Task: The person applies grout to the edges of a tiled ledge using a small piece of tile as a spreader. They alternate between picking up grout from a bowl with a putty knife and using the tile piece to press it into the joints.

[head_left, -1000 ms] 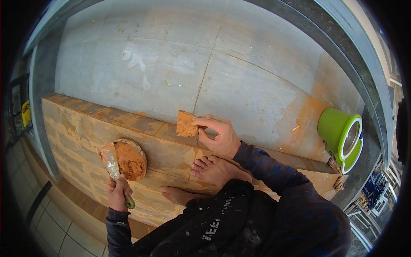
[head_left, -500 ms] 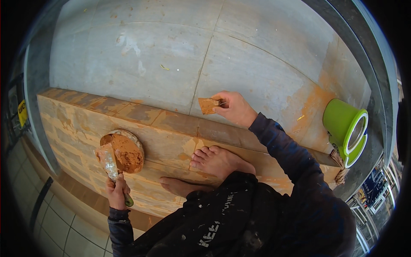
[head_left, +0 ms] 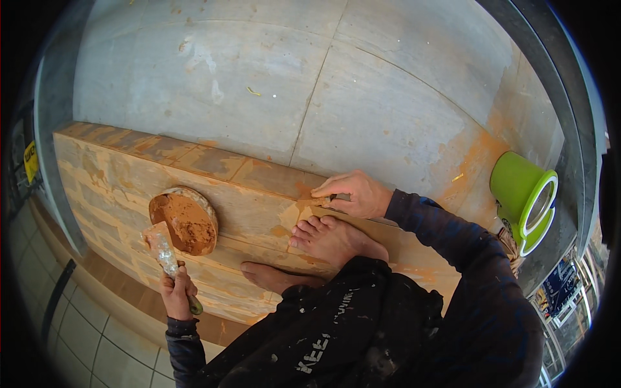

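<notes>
My left hand (head_left: 177, 296) is closed round the green handle of a trowel (head_left: 163, 248), its metal blade smeared with orange-brown grout. The blade lies beside the near left side of a round bowl (head_left: 211, 210) that holds the same wet grout (head_left: 191, 223). My right hand (head_left: 363, 196) pinches a small grout spreader (head_left: 321, 201), mostly hidden by the fingers. Its edge is down at the tiled ledge (head_left: 259, 171), close to a joint near the long far edge. Grout smears cover the tiles around it.
My bare feet (head_left: 330, 239) stand on the ledge, just nearer than the right hand. Beyond it lies a grey tiled floor (head_left: 246, 84). A lime green bucket (head_left: 515, 179) stands at the right, with a crumpled brown cloth (head_left: 508, 246) beside it. White floor tiles (head_left: 81, 328) are lower left.
My right hand has come nearer and down from above the grey floor, bringing the spreader onto the ledge. My left hand and the trowel have barely moved.
</notes>
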`<state>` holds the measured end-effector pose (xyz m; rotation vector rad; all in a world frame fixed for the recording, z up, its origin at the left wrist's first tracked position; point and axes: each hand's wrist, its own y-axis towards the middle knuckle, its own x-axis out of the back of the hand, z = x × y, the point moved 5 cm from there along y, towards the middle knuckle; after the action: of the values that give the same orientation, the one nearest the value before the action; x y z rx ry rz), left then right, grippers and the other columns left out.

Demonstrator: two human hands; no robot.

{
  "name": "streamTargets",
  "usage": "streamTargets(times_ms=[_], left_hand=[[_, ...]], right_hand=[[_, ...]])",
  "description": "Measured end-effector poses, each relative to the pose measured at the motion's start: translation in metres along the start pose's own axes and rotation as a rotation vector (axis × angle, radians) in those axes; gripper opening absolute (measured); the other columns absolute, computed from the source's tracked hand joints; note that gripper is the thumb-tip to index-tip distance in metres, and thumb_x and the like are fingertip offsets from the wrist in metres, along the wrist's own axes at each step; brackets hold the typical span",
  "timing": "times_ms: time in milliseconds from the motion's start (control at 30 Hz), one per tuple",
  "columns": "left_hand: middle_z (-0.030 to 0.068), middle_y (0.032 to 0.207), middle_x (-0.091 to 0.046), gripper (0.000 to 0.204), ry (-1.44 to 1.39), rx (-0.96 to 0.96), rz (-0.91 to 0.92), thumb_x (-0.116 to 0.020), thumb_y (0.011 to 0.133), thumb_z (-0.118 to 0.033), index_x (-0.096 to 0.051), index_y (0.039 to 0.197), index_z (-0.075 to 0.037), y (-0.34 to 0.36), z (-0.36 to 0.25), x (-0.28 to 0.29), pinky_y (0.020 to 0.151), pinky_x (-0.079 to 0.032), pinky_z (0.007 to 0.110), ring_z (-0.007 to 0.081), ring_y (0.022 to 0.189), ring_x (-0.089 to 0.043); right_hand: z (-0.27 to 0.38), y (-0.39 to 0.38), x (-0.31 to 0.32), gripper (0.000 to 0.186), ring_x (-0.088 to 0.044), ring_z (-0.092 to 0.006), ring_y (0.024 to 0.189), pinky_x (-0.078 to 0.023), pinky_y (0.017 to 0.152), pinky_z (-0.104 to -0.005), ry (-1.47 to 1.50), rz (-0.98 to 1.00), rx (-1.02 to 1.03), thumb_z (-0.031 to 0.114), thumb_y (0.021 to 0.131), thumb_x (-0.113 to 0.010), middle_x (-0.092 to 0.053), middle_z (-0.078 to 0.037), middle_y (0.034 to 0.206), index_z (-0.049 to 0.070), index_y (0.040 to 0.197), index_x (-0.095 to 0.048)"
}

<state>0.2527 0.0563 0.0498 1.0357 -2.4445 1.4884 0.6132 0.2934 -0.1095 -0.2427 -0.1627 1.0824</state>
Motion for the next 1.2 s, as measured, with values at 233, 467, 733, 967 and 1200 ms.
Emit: streamTargets(times_ms=[233,467,733,967,1200], left_hand=[[-0.0048,0.061,-0.043,0.018,0.022,-0.026,0.011,-0.062,0.102,-0.018,-0.058,0.112,-0.004,0.002,-0.007,-0.006,0.046,-0.033,0.023,0.005,0.048,-0.035],[-0.0049,0.061,-0.043,0.019,0.0,-0.011,-0.005,-0.062,0.101,-0.019,-0.058,0.111,-0.003,0.005,0.0,-0.005,0.046,-0.032,0.023,0.0053,0.048,-0.036],[-0.0049,0.061,-0.044,0.019,0.027,-0.03,-0.017,-0.062,0.102,-0.018,-0.059,0.112,-0.003,0.008,-0.01,0.0,0.047,-0.032,0.023,0.0051,0.048,-0.036],[-0.0043,0.063,-0.045,0.02,0.049,-0.012,-0.021,-0.062,0.102,-0.018,-0.059,0.112,-0.002,0.01,-0.007,0.003,0.047,-0.033,0.023,0.0055,0.049,-0.037],[-0.0045,0.063,-0.044,0.02,0.019,-0.058,-0.009,-0.061,0.102,-0.017,-0.059,0.112,0.0,0.012,-0.012,0.003,0.047,-0.033,0.023,0.0052,0.049,-0.037]], right_hand=[[-0.025,0.042,0.016,0.028,-0.066,-0.0387,0.095,-0.054,0.083,-0.0422,-0.033,-0.075,-0.135,0.008,0.088,-0.062,-0.071,-0.02,0.103,0.003,0.114,-0.069],[-0.005,0.041,-0.021,0.023,-0.064,-0.0403,0.093,-0.05,0.083,-0.0498,-0.23,0.018,-0.168,0.014,0.091,-0.059,-0.069,-0.021,0.096,0.005,0.109,-0.071],[0.03,0.011,0.004,0.032,-0.068,-0.0339,0.098,-0.054,0.088,-0.0407,0.18,-0.052,-0.328,0.009,0.087,-0.063,-0.071,-0.021,0.111,0.007,0.118,-0.071],[0.017,-0.024,-0.013,0.033,-0.069,-0.0299,0.111,-0.056,0.094,-0.0345,-0.006,-0.129,0.042,0.0,0.085,-0.063,-0.069,-0.017,0.123,0.003,0.118,-0.071],[-0.011,0.025,0.026,0.03,-0.07,-0.0364,0.092,-0.056,0.079,-0.0418,-0.007,-0.112,-0.384,0.005,0.086,-0.061,-0.073,-0.02,0.101,0.002,0.114,-0.071]])
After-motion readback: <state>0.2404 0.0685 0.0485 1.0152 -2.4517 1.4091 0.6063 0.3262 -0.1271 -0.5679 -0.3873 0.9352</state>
